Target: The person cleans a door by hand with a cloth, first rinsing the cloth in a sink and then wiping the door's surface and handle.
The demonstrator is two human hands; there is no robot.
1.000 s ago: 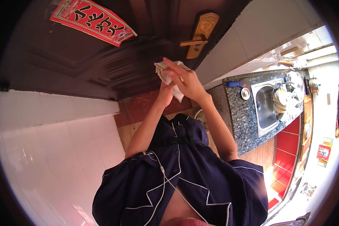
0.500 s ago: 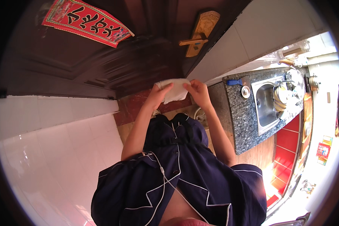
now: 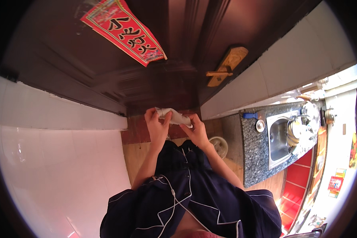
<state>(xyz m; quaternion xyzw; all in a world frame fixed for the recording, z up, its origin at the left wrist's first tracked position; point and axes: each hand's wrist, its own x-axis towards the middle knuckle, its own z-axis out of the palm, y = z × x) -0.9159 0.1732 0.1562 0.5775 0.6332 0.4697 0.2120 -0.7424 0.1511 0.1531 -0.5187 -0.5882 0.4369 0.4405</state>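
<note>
A white cloth [image 3: 173, 115] is stretched between my two hands in front of my body, bunched into a narrow strip that slopes down to the right. My left hand [image 3: 158, 126] pinches its left end between thumb and fingers. At the lower right end, my right hand [image 3: 197, 131] is closed on the cloth in the same way. Beyond both hands stands a dark brown door [image 3: 67, 63], which neither hand touches.
On the door are a red paper strip [image 3: 127, 33] and a brass-coloured handle [image 3: 225, 71]. To the right, a speckled stone counter [image 3: 253, 162] holds a steel sink [image 3: 278, 139] with stacked bowls. A pale round bin [image 3: 219, 147] stands below. White wall tiles [image 3: 63, 166] line the left.
The cloth hung flatter and wider before; now it is gathered into a slimmer, tilted strip. Both hands appear lower in the picture, and the whole view has shifted with my head.
</note>
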